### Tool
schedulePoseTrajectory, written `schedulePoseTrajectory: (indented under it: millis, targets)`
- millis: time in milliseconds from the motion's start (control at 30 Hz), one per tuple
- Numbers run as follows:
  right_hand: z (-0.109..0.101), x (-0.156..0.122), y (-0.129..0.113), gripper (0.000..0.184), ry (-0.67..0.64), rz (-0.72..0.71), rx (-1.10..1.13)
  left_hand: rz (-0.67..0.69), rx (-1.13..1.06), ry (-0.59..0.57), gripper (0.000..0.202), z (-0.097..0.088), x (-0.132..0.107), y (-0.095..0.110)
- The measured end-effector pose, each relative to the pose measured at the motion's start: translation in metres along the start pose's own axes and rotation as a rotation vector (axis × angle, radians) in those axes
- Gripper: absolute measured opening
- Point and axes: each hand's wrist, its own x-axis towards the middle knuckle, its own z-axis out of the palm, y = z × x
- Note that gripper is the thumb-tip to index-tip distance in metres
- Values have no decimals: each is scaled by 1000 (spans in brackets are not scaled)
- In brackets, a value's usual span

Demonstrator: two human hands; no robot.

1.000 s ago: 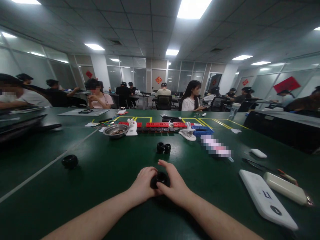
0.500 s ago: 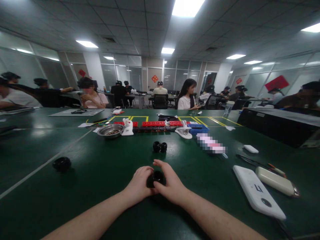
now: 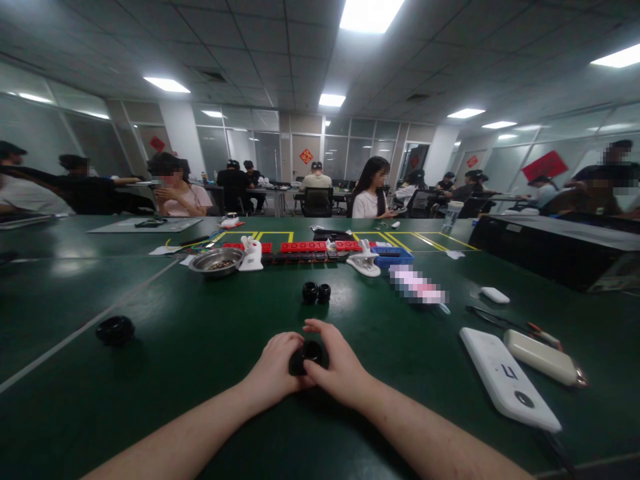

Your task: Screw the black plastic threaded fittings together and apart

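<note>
A glossy black round part with a hollow in its top (image 3: 312, 351) sits between my hands, low at the front of the green table. My left hand (image 3: 275, 363) curls around its left side. From the right, my right hand (image 3: 343, 363) grips it, with the thumb across the near face and the fingers over the far side. Its underside is hidden. Beyond my fingers stand two smaller black round parts, the left one (image 3: 310, 292) and the right one (image 3: 324, 293), side by side. A larger black round part (image 3: 115, 330) lies off to the left.
A metal bowl (image 3: 216, 270) of small pieces, white clamps (image 3: 365, 261), red trays (image 3: 305, 247) and a blue tray (image 3: 393, 262) line the far side. On the right lie a white device (image 3: 505, 377), a cream power bank (image 3: 543, 358) and pliers (image 3: 545, 333). People sit beyond.
The view has swung slightly to the right, so the table items appear shifted left. Both hands keep nearly the same hold on the black round part.
</note>
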Motion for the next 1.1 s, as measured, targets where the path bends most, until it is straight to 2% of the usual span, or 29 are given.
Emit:
schedulePoseTrajectory:
  millis: [100, 200, 267, 367, 467, 567, 667, 800, 900, 1000, 1100]
  targets:
    - [2, 2, 0, 53, 82, 71, -49, 30, -1, 24, 44, 2, 0, -3]
    - [3, 3, 2, 48, 49, 107, -47, 41, -14, 23, 44, 3, 1, -3]
    - [3, 3, 2, 48, -2, 69, -6, 35, -20, 16, 47, 3, 1, -3]
    - [1, 1, 2, 57, -44, -11, 40, 40, -19, 26, 52, 4, 2, -5]
    - [1, 1, 1, 57, 11, -2, 22, 53, -12, 43, 48, 6, 2, -8]
    - [3, 3, 3, 52, 78, 80, -32, 42, -18, 28, 43, 5, 1, -7]
    - [4, 4, 4, 48, 24, 93, -9, 20, -24, 4, 47, 2, 0, -4]
    - [2, 1, 2, 58, -63, -4, 49, 13, -13, 6, 54, 2, 1, -4]
    - [2, 1, 2, 59, 2, 0, 25, 26, -2, 15, 49, 4, 2, -6]
    - [3, 2, 5, 55, 90, 73, -34, 30, 0, 18, 44, 4, 1, -6]
    - [4, 3, 7, 49, 44, 92, -26, 25, -13, 5, 45, 3, 1, -5]
